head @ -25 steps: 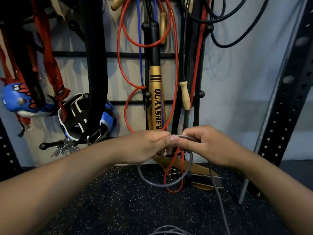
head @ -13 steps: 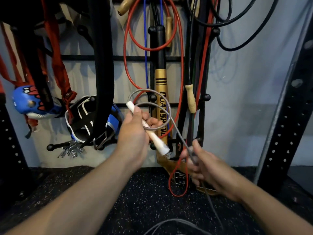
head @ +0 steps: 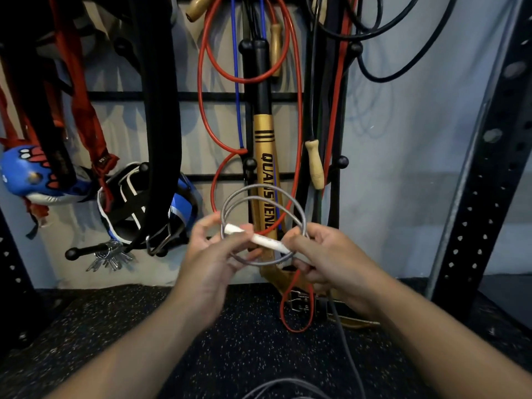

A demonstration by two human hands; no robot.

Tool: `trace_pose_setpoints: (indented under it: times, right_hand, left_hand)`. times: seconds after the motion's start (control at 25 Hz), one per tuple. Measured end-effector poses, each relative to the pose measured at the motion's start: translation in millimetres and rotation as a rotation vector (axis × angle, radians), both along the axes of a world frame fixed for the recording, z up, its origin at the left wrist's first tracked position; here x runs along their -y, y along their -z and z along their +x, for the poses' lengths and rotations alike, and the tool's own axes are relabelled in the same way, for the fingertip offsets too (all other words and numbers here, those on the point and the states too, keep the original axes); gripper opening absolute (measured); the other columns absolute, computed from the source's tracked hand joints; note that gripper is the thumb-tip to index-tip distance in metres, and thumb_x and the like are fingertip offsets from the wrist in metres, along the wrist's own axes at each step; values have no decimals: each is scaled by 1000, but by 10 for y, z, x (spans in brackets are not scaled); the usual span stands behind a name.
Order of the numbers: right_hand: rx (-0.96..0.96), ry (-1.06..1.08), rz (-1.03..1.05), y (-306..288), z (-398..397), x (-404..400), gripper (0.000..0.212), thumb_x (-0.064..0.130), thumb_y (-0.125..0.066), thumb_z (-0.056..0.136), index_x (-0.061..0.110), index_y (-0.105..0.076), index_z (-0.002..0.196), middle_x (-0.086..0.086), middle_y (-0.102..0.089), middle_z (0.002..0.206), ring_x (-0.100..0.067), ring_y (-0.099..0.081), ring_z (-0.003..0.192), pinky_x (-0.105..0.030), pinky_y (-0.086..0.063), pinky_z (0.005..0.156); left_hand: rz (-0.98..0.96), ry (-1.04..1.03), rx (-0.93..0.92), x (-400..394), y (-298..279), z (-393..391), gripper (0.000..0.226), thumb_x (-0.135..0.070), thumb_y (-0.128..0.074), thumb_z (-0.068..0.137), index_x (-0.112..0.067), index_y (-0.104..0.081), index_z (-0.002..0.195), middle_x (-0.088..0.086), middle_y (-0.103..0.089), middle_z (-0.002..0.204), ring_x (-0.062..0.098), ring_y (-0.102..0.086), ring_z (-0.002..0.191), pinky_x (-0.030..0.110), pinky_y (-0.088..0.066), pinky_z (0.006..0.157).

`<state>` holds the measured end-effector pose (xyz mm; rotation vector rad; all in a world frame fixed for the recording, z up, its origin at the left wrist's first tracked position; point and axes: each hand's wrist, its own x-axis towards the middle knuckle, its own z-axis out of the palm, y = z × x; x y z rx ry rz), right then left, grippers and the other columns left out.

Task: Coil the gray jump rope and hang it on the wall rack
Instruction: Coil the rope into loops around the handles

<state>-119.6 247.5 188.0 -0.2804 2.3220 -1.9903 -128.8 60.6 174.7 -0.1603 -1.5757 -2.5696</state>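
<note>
I judge coiling barely begun: slack gray cord loose on speckled rubber floor (head: 144,326) | left hand (head: 210,254) fingers pinch white handle (head: 256,237), right hand (head: 325,260) fingers pinch smooth gray jump rope (head: 259,194), two round loops | hanging on wall rack (head: 341,162) remains.

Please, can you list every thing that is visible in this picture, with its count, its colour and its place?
gray jump rope: one, gray with a white handle, coiled between the hands, tail to the floor.
wall rack: one, black, on the wall.
bat: one, gold and black, centre.
red cord: at least one, around the bat.
wooden handles: three, tan, beside and above the bat.
keys: one bunch, silver, on a lower left peg.
upright: one, black, right.
left hand: one, holds the coil.
right hand: one, holds the rope.
</note>
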Motion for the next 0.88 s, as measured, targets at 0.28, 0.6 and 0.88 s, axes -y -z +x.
trace_pose_setpoints:
  times: [0.28,0.6,0.88]
  right_hand:
    - [-49,2,-306,-79,-88,-159,19,16,-73,93,-1,-67,98,-5,-54,63,-10,-38,45,-20,-29,40]
    - [-325,-124,433,-131,-70,-196,11,37,-57,103,29,-56,112,8,-55,72,-6,-45,56,-28,-39,54]
    - [-313,-153,76,-174,-35,-134,51,7,-82,85,17,-46,119,-2,-77,84,-6,-72,72,-18,-54,59]
  left_hand:
    - [-418,71,-86,297,-88,-117,20,-15,-63,97,-11,-67,116,8,-71,92,20,-75,73,35,-65,72]
    - [-1148,241,-312,262,-524,19,50,-38,-84,77,-41,-56,118,-12,-73,116,4,-71,104,36,-54,99]
    - [-1454,353,-515,-159,-849,-86,49,-57,-58,92,-39,-32,129,22,-73,94,26,-65,69,41,-55,66]
